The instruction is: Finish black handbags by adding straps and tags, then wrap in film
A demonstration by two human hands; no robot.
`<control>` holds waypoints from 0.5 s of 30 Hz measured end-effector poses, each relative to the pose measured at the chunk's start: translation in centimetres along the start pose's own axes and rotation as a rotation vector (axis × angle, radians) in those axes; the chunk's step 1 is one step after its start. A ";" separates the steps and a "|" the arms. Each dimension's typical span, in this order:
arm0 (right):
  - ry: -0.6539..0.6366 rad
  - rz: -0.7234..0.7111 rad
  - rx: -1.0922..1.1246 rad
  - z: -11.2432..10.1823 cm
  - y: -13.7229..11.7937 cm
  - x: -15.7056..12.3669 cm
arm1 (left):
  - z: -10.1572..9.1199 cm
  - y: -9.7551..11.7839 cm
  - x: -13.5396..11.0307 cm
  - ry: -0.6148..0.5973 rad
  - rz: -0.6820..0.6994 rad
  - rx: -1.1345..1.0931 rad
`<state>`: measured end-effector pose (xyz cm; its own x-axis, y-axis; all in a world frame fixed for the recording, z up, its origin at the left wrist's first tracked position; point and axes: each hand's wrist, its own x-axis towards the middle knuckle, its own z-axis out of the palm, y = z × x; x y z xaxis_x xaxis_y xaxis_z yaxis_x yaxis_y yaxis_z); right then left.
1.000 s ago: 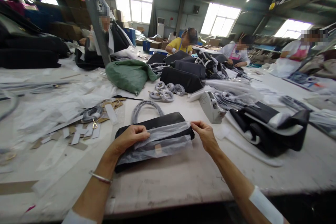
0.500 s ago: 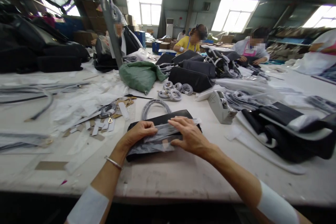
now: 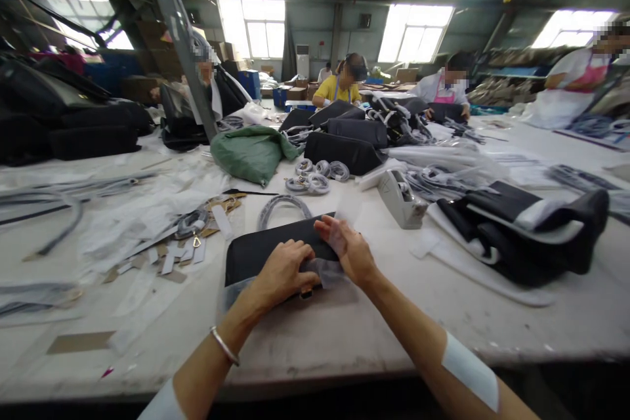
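A black handbag (image 3: 260, 246) lies on the table in front of me, its rounded handle (image 3: 284, 205) wrapped in clear film on the far side. Across the bag's near part runs a thin translucent sheet (image 3: 329, 272). My left hand (image 3: 285, 270) rests on the bag and sheet, fingers bent, thumb apart from them. A small metal piece (image 3: 306, 293) shows just below that thumb. At the bag's right end, my right hand (image 3: 350, 251) touches the sheet, its fingers stretched and tilted up. Faint film shows around its fingertips.
A grey tape dispenser (image 3: 401, 200) stands to the right, near another black bag (image 3: 541, 230). Several coiled straps (image 3: 315, 177) and a green sack (image 3: 253, 154) lie farther back. Paper scraps and tags (image 3: 172, 256) litter the left. Co-workers sit and stand beyond the table.
My left hand has moved right over the sheet, and its closed grip has loosened. The right hand has turned upward at the bag's right end. More of the bag's black top shows. The view has shifted.
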<state>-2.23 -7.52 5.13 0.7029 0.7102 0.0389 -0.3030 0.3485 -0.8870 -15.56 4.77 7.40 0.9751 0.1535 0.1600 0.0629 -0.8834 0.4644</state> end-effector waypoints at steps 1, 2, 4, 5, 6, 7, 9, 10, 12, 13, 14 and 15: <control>0.003 0.028 0.108 -0.4 -0.3 0.2 | 0.2 0.3 0.3 0.003 0.003 -0.008; -0.001 0.052 0.185 -0.7 -0.6 0.4 | 0.2 0.5 0.5 0.003 -0.003 -0.059; -0.022 0.089 0.281 -1.3 -0.9 0.6 | -0.3 0.8 1.0 -0.015 -0.058 -0.279; -0.030 0.101 0.314 -1.5 -1.0 0.6 | -0.7 0.9 1.3 -0.035 -0.102 -0.422; -0.036 0.110 0.343 -1.6 -1.0 0.7 | -1.0 1.1 1.6 -0.067 -0.142 -0.559; -0.039 0.116 0.365 -1.7 -0.9 0.7 | -1.2 1.2 2.0 -0.106 -0.166 -0.665; -0.040 0.124 0.392 -1.7 -0.8 0.8 | -1.0 1.5 3.0 -0.169 -0.159 -0.737; -0.039 0.121 0.400 -1.8 -0.9 0.9 | -0.6 1.6 3.5 -0.183 -0.143 -0.715; -0.028 0.086 0.413 -2.1 -1.2 0.9 | 0.5 1.6 4.5 -0.164 -0.137 -0.662; -0.022 0.049 0.413 -2.3 -1.5 0.8 | 1.1 1.5 5.0 -0.133 -0.151 -0.660; -0.014 0.003 0.407 -2.5 -1.7 0.7 | 1.5 1.3 5.3 -0.100 -0.171 -0.679; -0.006 -0.046 0.394 -2.6 -2.0 0.5 | 1.8 1.0 5.6 -0.074 -0.191 -0.712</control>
<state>0.41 -9.47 5.73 0.7179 0.6918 0.0782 -0.4963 0.5873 -0.6394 -9.65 3.89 7.17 0.9742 0.2239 -0.0275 0.1045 -0.3397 0.9347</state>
